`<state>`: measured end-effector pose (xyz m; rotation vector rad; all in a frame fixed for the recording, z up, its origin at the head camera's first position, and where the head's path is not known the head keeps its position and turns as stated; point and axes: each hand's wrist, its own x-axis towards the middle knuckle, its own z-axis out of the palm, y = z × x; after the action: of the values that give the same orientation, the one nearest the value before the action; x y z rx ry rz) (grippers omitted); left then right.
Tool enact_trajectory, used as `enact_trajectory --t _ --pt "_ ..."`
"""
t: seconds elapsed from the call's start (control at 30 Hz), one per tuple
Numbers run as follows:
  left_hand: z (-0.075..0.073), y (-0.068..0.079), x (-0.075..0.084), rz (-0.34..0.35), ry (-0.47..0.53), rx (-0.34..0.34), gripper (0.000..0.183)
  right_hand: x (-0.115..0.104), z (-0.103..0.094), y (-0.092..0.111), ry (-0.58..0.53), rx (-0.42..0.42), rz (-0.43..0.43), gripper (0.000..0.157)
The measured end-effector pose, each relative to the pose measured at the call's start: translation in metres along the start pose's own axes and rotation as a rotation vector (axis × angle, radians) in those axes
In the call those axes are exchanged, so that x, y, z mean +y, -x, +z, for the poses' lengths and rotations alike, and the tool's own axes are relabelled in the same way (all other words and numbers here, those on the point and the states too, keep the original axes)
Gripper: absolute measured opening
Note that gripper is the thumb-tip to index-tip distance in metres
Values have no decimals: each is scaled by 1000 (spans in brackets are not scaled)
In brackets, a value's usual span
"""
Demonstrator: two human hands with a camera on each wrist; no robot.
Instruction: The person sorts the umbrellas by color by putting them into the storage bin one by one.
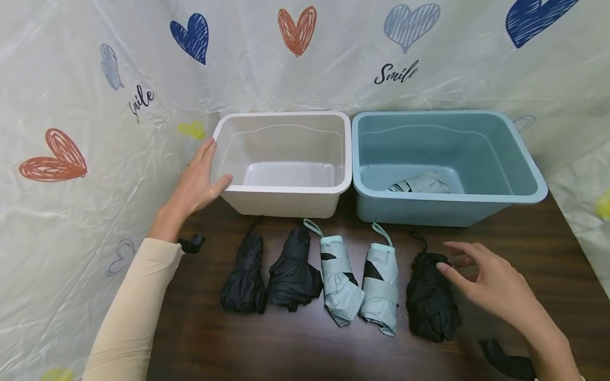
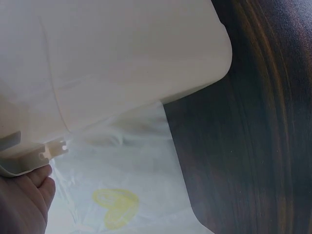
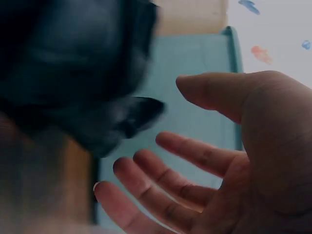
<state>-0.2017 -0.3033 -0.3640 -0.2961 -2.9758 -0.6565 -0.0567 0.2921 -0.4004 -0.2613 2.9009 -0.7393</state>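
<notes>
My left hand (image 1: 193, 182) holds the left front corner of a white bin (image 1: 281, 203), thumb over the rim. In the left wrist view its fingers (image 2: 43, 183) lie under the rim. Beside the rightmost black folded umbrella (image 1: 432, 301), my right hand (image 1: 491, 280) is spread with nothing in it. A dark blurred umbrella (image 3: 83, 58) stands close to those fingers in the right wrist view. Further left lie two light green folded umbrellas (image 1: 339, 280) (image 1: 381, 286) and two black ones (image 1: 244, 275) (image 1: 294, 270).
A blue bin (image 1: 448, 211) stands right of the white bin, with a light green folded umbrella (image 1: 426, 182) lying inside. Both bins are at the back of the dark wooden table (image 1: 333, 354). A white sheet with printed hearts (image 1: 262, 79) hangs behind them.
</notes>
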Motion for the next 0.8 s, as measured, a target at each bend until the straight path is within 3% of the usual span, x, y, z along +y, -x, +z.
enact_trajectory --t 0.23,0.4,0.8 --pt "2 -2 0 -2 -2 5 94 13 18 9 28 -90 149 77" --pt "0 -3 0 1 0 10 94 14 24 9 -18 -164 258 90" --pt "2 -2 0 5 5 16 93 4 43 8 -19 -240 346 106"
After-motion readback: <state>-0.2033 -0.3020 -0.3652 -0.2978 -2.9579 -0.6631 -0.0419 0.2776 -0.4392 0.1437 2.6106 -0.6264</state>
